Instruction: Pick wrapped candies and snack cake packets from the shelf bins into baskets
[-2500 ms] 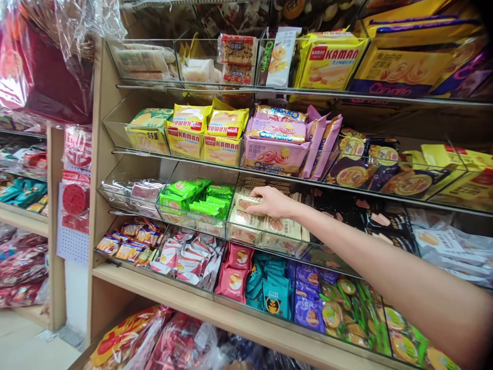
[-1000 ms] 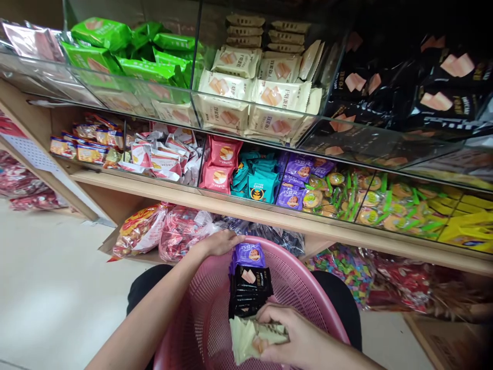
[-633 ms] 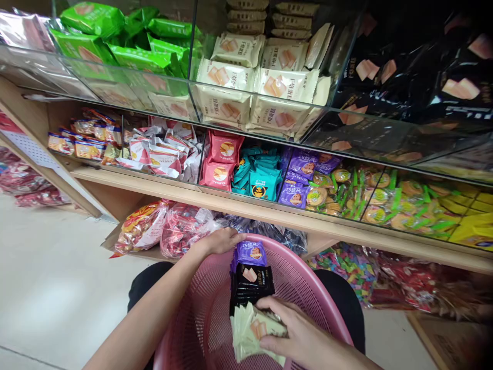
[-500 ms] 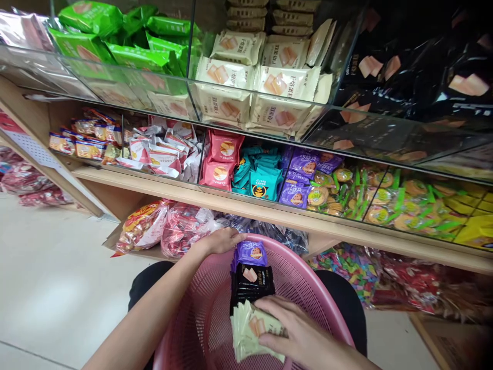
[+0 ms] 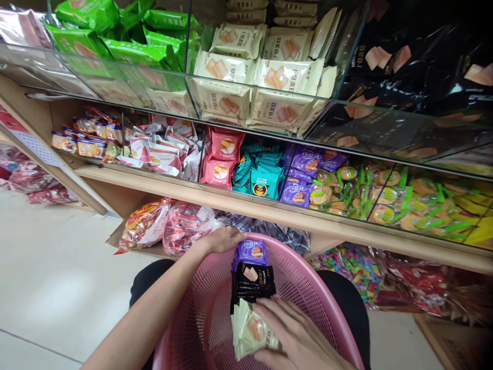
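Note:
A pink plastic basket (image 5: pixel 308 288) stands between the knees. At its far rim is my left hand (image 5: pixel 225 239), the fingers closed over the edge beside purple cookie packets (image 5: pixel 252 252). Black cake packets (image 5: pixel 254 277) are lined up just nearer than the purple ones. My right hand (image 5: pixel 292 329) is curled around a stack of cream-coloured cake packets (image 5: pixel 248 331) inside the basket, thumb low and fingers across the top. Part of that stack is hidden beneath the hand.
Ahead, glass-fronted shelf bins hold green packets (image 5: pixel 88 46), cream packets (image 5: pixel 283 77) and large black packets (image 5: pixel 416 67). A lower row has teal packets (image 5: pixel 265 180) and round biscuits (image 5: pixel 385 205). Bagged snacks (image 5: pixel 188 226) lie under the wooden ledge (image 5: pixel 162 192).
My right hand has shifted slightly over the cream packets, covering more of their right side. My left hand stays at the rim. The view has moved a little.

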A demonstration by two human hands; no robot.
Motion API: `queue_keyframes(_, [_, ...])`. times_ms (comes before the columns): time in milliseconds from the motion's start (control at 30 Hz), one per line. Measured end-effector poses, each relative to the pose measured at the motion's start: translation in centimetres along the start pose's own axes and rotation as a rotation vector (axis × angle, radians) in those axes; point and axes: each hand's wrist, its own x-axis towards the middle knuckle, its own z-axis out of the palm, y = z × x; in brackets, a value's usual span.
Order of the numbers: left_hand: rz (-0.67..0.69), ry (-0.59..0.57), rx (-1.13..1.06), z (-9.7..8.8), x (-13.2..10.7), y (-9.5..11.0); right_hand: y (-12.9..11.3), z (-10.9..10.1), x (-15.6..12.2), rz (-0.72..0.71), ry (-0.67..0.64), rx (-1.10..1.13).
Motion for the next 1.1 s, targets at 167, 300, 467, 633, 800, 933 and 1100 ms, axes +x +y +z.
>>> queue_keyframes(167, [-0.001,-0.003,0.000,0.0,0.0,0.0,-0.2,0.8,-0.5,-0.043,-0.013,-0.127])
queue_keyframes(300, [0.001,0.002,0.016,0.0,0.0,0.1,-0.6,1.4,-0.7,-0.037,0.053,-0.109])
queue_keyframes(467, [-0.019,0.004,0.024,0.0,0.0,0.1,-0.7,1.3,0.0,-0.008,0.035,0.003])
queue_keyframes(633, [-0.025,0.001,0.038,-0.1,-0.2,0.2,-0.8,0.9,0.5,0.012,0.007,0.077])
queue_keyframes(800, [-0.016,0.013,0.051,0.0,0.0,0.1,-0.9,0.9,0.5,0.010,0.027,0.099])
queue_keyframes(933, [-0.019,0.007,0.037,0.1,0.1,0.0,-0.8,0.8,0.7,-0.011,0.049,0.003])
queue_keyframes(1100, [-0.014,0.002,0.037,0.0,0.0,0.1,-0.8,0.3,0.8,-0.020,0.033,-0.059])
